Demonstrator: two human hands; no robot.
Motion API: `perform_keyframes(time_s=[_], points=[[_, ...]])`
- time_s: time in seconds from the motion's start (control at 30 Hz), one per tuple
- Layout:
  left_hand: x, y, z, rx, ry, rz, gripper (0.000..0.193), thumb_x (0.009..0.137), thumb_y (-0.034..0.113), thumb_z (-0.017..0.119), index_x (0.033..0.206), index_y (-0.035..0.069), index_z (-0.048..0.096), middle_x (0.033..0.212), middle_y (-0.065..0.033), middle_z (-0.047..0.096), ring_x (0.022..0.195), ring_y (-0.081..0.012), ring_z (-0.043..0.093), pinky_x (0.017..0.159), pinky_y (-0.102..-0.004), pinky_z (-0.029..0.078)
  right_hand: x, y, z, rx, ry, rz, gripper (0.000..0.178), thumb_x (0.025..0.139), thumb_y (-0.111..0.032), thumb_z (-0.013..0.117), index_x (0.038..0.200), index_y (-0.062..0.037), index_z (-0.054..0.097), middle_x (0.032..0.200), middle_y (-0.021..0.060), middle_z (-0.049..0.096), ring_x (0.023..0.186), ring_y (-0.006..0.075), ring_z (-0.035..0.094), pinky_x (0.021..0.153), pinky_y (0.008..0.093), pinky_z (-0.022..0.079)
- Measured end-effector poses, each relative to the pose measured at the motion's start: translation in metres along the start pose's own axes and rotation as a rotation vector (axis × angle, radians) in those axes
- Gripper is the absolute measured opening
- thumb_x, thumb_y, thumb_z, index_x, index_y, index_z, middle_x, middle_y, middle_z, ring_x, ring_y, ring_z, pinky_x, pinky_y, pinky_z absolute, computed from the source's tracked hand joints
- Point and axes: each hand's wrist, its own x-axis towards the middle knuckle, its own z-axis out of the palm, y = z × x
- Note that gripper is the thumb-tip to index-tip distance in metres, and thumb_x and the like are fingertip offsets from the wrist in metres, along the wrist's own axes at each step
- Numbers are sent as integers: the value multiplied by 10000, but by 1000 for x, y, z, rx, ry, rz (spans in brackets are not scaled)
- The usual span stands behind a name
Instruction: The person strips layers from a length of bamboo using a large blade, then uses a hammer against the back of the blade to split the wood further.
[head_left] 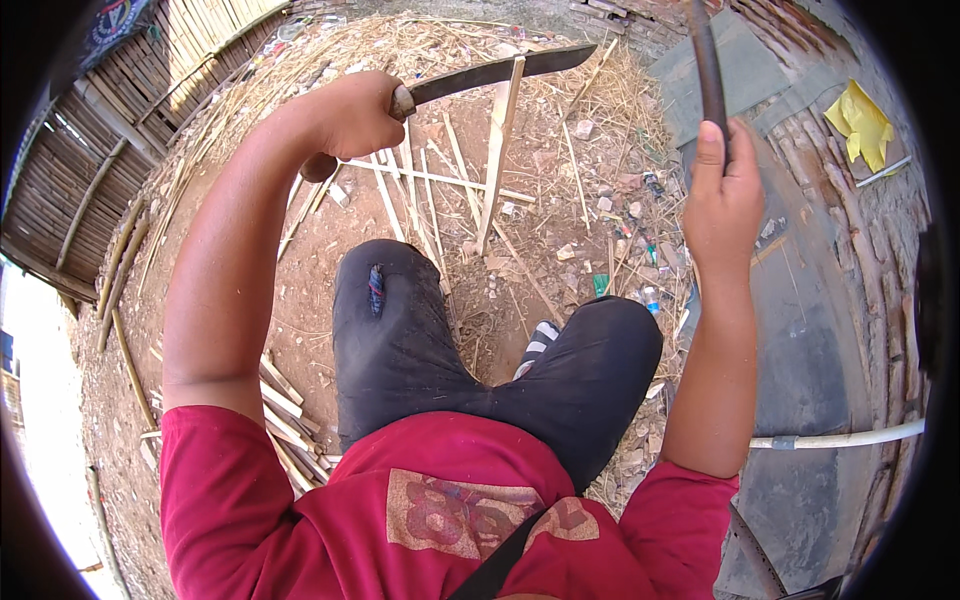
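Note:
My left hand [357, 112] is closed around the wooden handle of a machete [490, 72]. Its long dark blade points to the right and crosses the top end of a pale split strip of wood or bamboo [497, 155]. That strip stands steeply over the ground in front of my knees; whether the blade has cut into it, I cannot tell. On the right, my right hand [722, 180] is raised and wrapped around a dark rod-like stick [708, 75], held nearly upright. The stick's upper end runs out of the picture.
Pale strips [420, 190] lie scattered on the dirt, with more in a pile [290, 420] by my left side. Grey sheets [800, 330] and a white pipe [850, 436] are at right. A slatted wall [70, 190] stands left. Straw [400, 50] and litter cover the far ground.

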Motion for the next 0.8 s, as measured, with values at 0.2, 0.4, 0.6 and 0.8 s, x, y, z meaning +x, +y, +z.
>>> perform_keyframes(time_s=[0.2, 0.4, 0.6, 0.8], points=[[-2, 12, -1, 28, -79, -140, 264, 799, 118, 623, 1023, -21, 645, 843, -177, 691, 818, -296, 677, 769, -420, 521, 0, 19, -4, -12, -111, -1, 472, 1048, -442, 541, 1157, 6, 641, 706, 24, 557, 644, 127, 520, 603, 321, 427], [-1, 6, 0, 34, -57, -119, 258, 802, 111, 624, 1022, -21, 635, 844, -169, 686, 814, -294, 670, 775, -426, 518, 7, 5, -8, 120, 46, -45, 453, 1046, -425, 553, 1157, 5, 641, 717, 14, 583, 659, 117, 536, 601, 316, 428], [-5, 20, 1, 1, -104, -180, 224, 811, 102, 614, 998, -22, 621, 808, -146, 661, 787, -275, 650, 766, -424, 512, -18, 28, 10, 15, -174, 54, 439, 1049, -416, 551, 1153, -4, 659, 750, 21, 628, 683, 105, 560, 613, 301, 431], [-2, 12, 6, 0, -76, -151, 261, 810, 95, 612, 1048, -12, 632, 842, -151, 674, 806, -292, 656, 778, -432, 509, 10, 14, -19, 277, 12, 14, 415, 1057, -383, 548, 1176, -2, 661, 729, 15, 587, 687, 108, 549, 617, 292, 433]])
